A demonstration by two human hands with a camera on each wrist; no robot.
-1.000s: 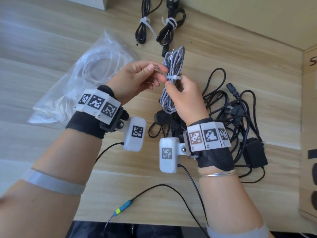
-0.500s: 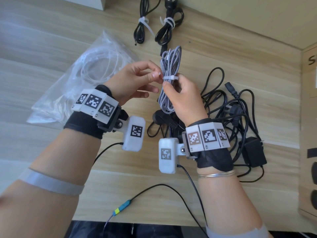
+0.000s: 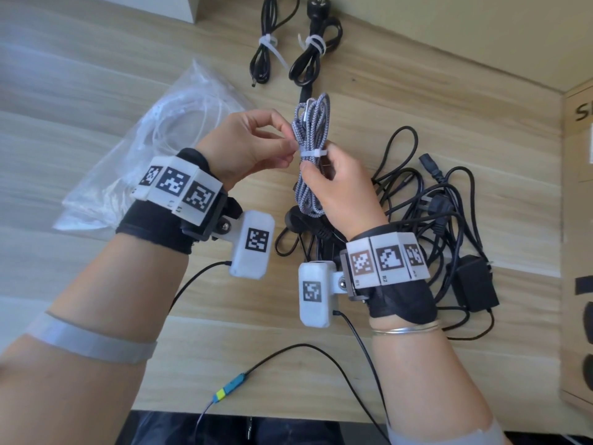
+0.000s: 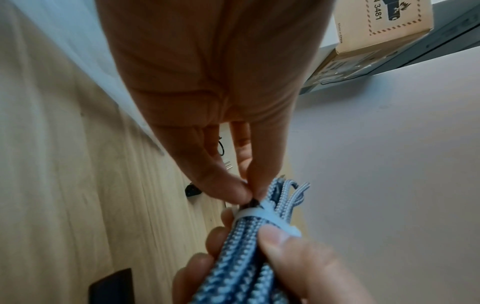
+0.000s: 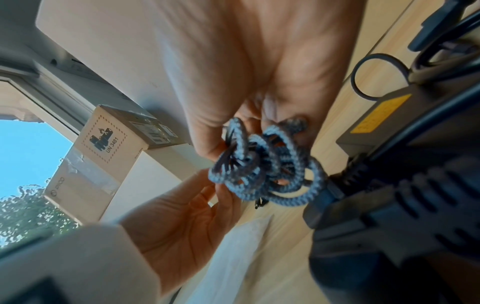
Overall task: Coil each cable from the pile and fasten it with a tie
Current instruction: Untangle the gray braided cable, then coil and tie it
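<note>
A grey-and-white braided cable (image 3: 310, 130) is folded into a long bundle and held above the table. A white tie (image 3: 315, 153) wraps its middle. My right hand (image 3: 316, 167) grips the bundle just below the tie, thumb on the front. My left hand (image 3: 290, 144) pinches the tie's end at the bundle's left side. In the left wrist view, thumb and forefinger (image 4: 233, 191) meet right at the tie (image 4: 259, 214). The right wrist view looks at the bundle's looped end (image 5: 265, 170). A tangled pile of black cables (image 3: 430, 200) lies under and right of my right hand.
Two black cables (image 3: 266, 49) (image 3: 313, 51) with white ties lie at the table's far edge. A clear plastic bag (image 3: 150, 139) holding a white cable lies on the left. A black power adapter (image 3: 475, 284) sits in the pile. A cardboard box (image 3: 577, 220) stands on the right.
My left fingertips have dropped from slightly above the tie to its level, close against the bundle. The right hand keeps its grip and the bundle has barely shifted.
</note>
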